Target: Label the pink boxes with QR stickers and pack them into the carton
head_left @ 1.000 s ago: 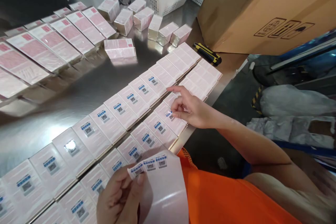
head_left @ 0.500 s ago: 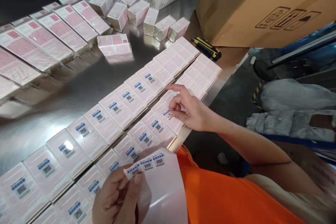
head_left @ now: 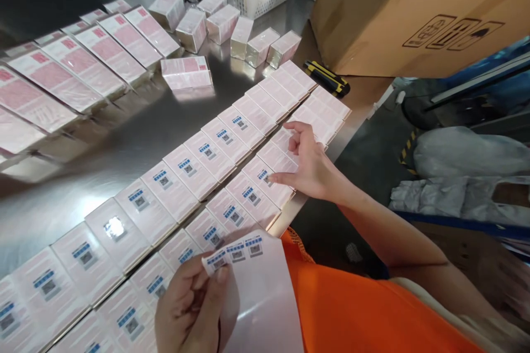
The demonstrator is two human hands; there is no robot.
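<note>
- Our left hand clamped one corner of a sticker sheet between thumb and fingers.
- Spreading rightward from that hand, the sheet carried its printed edge uppermost and ran down alongside our orange garment; the frame cut off its lower end, so we could not tell its full length.
- Three stickers lined the upper edge, beginning right beside our left thumb.
- Our right hand held its thumb well apart from the curled fingers, the thumb tip at the label of a flat box; whether it pressed down, we could not tell.
- That box's long axis slanted from beyond the thumb back toward us, crossing the row, with the label nearer its far end.
- Past the right hand's fingers, a narrow dark gap divided this row from the far row.
- Below the right wrist, a thin metal strip marked the table edge.
- Beyond both hands and the far row, we had a broad stretch of steel table before the wrapped boxes.
- Ahead of the right hand lay a yellow-and-black cutter, near a carton.
</note>
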